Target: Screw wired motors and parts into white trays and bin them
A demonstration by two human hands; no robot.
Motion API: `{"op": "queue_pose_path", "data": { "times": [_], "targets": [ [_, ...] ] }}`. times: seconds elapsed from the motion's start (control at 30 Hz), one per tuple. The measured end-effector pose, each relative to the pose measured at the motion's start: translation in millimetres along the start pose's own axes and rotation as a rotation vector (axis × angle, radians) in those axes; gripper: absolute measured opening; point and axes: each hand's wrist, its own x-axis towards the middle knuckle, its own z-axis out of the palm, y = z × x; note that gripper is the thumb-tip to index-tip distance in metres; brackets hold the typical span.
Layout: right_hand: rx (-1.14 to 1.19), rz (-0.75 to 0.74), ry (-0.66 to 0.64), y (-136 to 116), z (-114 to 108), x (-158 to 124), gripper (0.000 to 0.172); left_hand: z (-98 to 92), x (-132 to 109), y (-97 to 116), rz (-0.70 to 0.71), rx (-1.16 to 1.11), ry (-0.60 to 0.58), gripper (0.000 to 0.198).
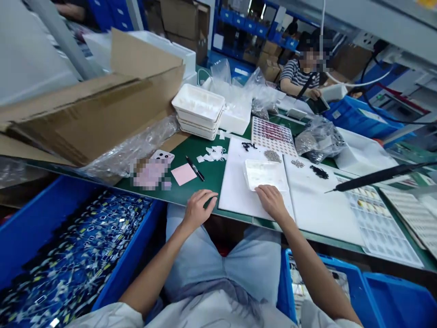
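Observation:
My right hand has its fingers on the near edge of a shallow white tray, which lies on a white foam board. My left hand rests at the table edge, left of the board, fingers slightly bent and apart, holding nothing. Behind the tray are a pile of small grey parts and some black pieces. Left of the board lie white scraps, a black pen and a pink paper.
Stacked white trays stand behind the scraps. A large cardboard box is at the left. A second foam board and a screwdriver are at the right. Blue bins flank my legs. Another person sits across.

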Motion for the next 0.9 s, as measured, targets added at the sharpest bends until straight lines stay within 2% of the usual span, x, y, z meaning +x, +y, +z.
{"op": "queue_pose_path", "data": {
  "times": [0.07,0.13,0.2,0.27,0.3,0.37,0.43,0.47,0.57,0.7,0.8,0.9],
  "targets": [
    [0.109,-0.019,0.171,-5.2,-18.7,4.6,0.015,-4.8,8.6,5.4,0.007,-0.057,0.033,0.036],
    [0.255,-0.034,0.273,-14.0,-44.6,6.9,0.015,-13.7,19.9,15.6,0.051,-0.094,0.032,0.047],
    [0.419,-0.068,0.254,-23.1,-69.7,6.9,0.019,-27.5,32.4,30.8,0.142,-0.159,0.014,0.066],
    [0.599,-0.109,0.215,-29.9,-85.0,6.0,0.022,-45.4,43.8,49.1,0.244,-0.278,-0.044,0.074],
    [0.684,-0.122,0.211,-32.1,-87.1,5.7,0.023,-55.3,48.5,58.4,0.274,-0.353,-0.106,0.069],
    [0.820,-0.122,0.229,-34.7,-80.4,6.3,0.026,-75.4,56.0,75.7,0.255,-0.495,-0.332,0.045],
    [0.875,-0.071,0.256,-36.2,-64.0,8.0,0.027,-95.1,62.7,89.9,0.213,-0.556,-0.542,0.028],
    [0.874,-0.028,0.274,-36.6,-54.5,8.6,0.026,-104.8,67.2,95.7,0.201,-0.531,-0.599,0.026],
    [0.823,0.139,0.359,-35.5,-28.9,3.9,0.031,-134.3,91.1,107.8,0.179,-0.254,-0.611,0.025],
    [0.679,0.325,0.482,-31.4,-8.4,-26.6,0.035,-166.9,151.8,110.3,0.219,0.202,-0.475,0.032],
    [0.541,0.391,0.587,-39.9,-1.9,-58.3,0.029,-175.1,207.9,99.1,0.293,0.676,-0.336,0.038],
    [0.576,0.387,0.616,-65.5,0.5,-83.6,0.033,-169.8,257.1,76.0,0.293,1.091,-0.292,0.038]
  ]
}}
